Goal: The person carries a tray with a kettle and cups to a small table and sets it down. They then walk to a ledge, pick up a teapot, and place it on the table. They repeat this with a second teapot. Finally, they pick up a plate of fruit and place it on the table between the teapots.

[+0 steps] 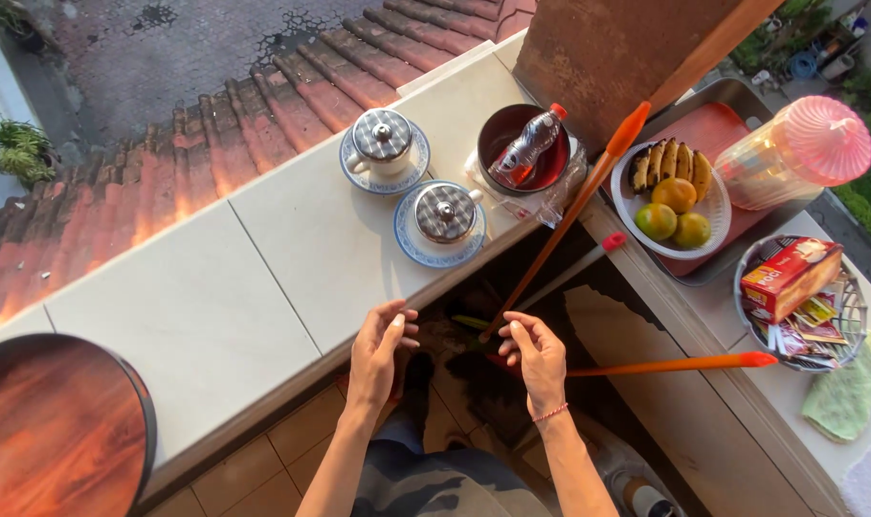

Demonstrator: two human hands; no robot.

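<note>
I am holding my left hand [382, 350] just off the edge of the pale tiled ledge [292, 249], fingers loosely curled and grasping nothing. My right hand [534, 354] is hovering beside it, also released, its fingertips lying near the lower end of the long orange plastic broom handle [562, 225]; I cannot tell whether they are actually touching it. That handle is leaning up and to the right, crossing the ledge corner toward the rusty brown pillar [608, 48]. A second orange stick with a red tip [675, 364] is lying nearly level just to the right of my right hand, and a thin grey rod with a pink end [574, 271] is slanting between the two.

On the ledge two lidded ceramic cups on blue-rimmed saucers [440, 222] are standing side by side, next to a dark red bowl holding a small plastic bottle [526, 148]. Farther right, a white bowl of bananas and oranges [672, 199] is sitting on a metal tray, with a pink-lidded plastic jug [794, 153] lying beside it.
</note>
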